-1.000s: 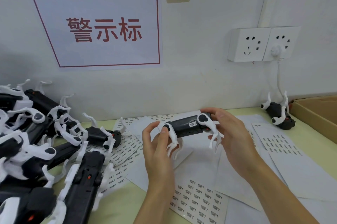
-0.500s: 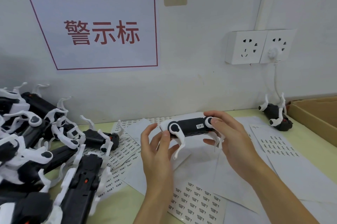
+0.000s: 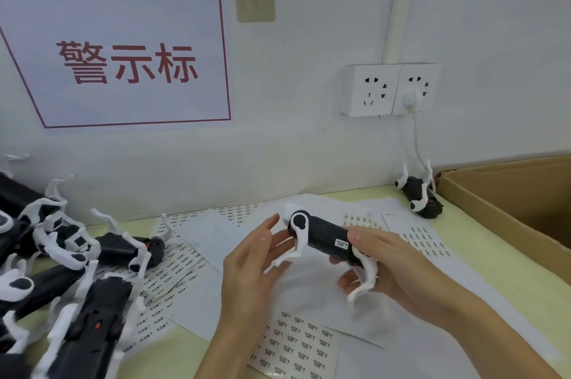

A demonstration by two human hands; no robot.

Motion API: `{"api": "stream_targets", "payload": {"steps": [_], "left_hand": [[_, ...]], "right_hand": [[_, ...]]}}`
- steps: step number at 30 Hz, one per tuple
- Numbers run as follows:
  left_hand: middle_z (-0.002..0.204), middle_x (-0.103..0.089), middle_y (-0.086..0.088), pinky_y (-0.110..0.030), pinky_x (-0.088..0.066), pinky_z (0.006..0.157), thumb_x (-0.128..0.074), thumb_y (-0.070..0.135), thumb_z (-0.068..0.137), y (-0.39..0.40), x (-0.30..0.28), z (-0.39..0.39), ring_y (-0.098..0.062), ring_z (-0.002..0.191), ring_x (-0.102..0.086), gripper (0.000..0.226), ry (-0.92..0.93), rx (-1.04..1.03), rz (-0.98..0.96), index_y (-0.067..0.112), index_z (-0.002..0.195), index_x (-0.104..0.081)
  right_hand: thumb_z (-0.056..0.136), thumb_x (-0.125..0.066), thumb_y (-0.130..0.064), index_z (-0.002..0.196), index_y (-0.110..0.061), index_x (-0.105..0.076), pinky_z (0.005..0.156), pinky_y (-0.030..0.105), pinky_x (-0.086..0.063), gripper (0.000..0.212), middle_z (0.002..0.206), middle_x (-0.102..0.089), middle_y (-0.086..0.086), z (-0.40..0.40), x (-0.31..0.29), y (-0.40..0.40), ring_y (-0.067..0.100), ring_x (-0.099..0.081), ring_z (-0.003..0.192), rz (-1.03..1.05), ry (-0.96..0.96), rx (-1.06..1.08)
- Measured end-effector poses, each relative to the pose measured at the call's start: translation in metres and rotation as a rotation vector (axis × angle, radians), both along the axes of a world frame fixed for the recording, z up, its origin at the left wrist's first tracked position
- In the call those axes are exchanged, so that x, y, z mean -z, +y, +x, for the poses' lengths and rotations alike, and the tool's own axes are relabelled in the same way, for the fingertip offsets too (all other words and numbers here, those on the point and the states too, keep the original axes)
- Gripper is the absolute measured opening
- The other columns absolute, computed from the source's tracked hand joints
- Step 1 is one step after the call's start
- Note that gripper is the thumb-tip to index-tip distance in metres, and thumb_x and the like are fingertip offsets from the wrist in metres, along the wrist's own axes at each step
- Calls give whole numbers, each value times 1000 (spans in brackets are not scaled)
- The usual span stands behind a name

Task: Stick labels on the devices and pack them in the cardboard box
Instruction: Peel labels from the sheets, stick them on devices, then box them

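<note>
Worktop (image 3: 482,261): pale yellow-green, set against a white wall carrying a red-bordered sign (image 3: 123,54) and twin white sockets (image 3: 391,90). White label sheets (image 3: 296,344) lay scattered across it. Black device with white curved legs (image 3: 324,238): held above the sheets, centre; right hand (image 3: 386,267) gripped its near end, fingers curled round it; left hand (image 3: 256,258) had fingers spread, touching the far end. Small white label (image 3: 341,244) on the body, print illegible. Pile of like devices (image 3: 61,270), left, cropped by the frame. Brown cardboard box (image 3: 509,202), right, partly cut off.

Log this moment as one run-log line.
held: device, label on | right hand: grips device | left hand: open beside it | cardboard box: right, not yet packed
</note>
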State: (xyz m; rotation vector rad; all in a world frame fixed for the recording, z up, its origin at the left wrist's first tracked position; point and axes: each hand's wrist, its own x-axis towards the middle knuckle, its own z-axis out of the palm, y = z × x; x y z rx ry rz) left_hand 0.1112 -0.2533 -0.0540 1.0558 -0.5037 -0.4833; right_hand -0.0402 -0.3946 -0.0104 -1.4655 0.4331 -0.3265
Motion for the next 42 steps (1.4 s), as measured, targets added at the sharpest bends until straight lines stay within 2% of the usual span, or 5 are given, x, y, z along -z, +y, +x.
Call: {"api": "stream_targets", "payload": {"steps": [13, 20, 25, 36, 42], "left_hand": [[88, -72, 30, -13, -50, 82, -61, 20, 96, 2, -5, -36, 8, 92, -67, 25, -1045, 21, 529, 44, 98, -70], [93, -76, 8, -21, -56, 67, -95, 24, 50, -38, -16, -116, -5, 78, -73, 41, -1553, 155, 634, 25, 87, -80], [154, -34, 20, -14, -28, 109, -45, 45, 101, -119, -17, -170, 3, 140, -31, 48, -1326, 205, 688, 35, 148, -40], [140, -42, 10, -19, -27, 103, -38, 43, 100, -212, 23, -219, -7, 131, -32, 41, -1400, 71, 791, 21, 133, -47], [151, -27, 18, -17, -23, 108, -32, 48, 100, -216, 20, -222, -2, 141, -20, 47, -1444, 88, 850, 30, 143, -33]], "right_hand": [[76, -60, -45, 116, -5, -63, 56, 42, -59, 57, 83, -68, 23, -112, 18, -34, 38, -63, 68, 521, -213, 428], [90, -53, -50, 121, -7, -65, 77, 41, -50, 55, 95, -68, 15, -166, 18, -64, 34, -71, 97, 559, -266, 567], [102, -47, -37, 119, 1, -62, 85, 50, -59, 44, 89, -63, 19, -195, -5, -87, 44, -66, 95, 557, -371, 606], [92, -50, -12, 120, -7, -53, 73, 51, -60, 28, 110, -68, 20, -282, -25, -235, 39, -72, 91, 521, -411, 742], [89, -64, -13, 103, -12, -61, 86, 41, -52, 15, 119, -63, 17, -316, 52, -327, 28, -62, 99, 264, 141, 960]]}}
